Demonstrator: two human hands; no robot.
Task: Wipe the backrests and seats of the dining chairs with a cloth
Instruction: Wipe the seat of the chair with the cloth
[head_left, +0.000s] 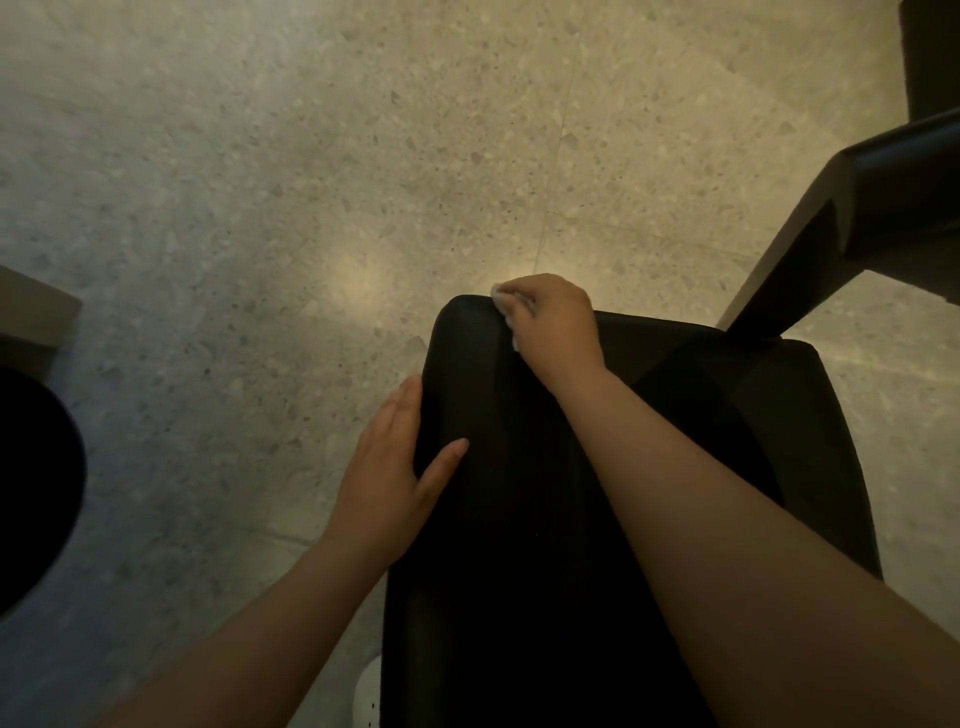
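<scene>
Black chair (519, 519) near dark table leg (795, 260); right hand (556, 327) fingers (527, 292) clutch cloth (499, 297), left hand (389, 467) rests flat.

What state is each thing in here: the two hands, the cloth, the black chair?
chair: black, being wiped at its far corner.
cloth: white, bunched on that corner, mostly hidden.
right hand: curled round the cloth, pressing it down.
left hand: open, flat against the chair's left side, thumb on top.
</scene>
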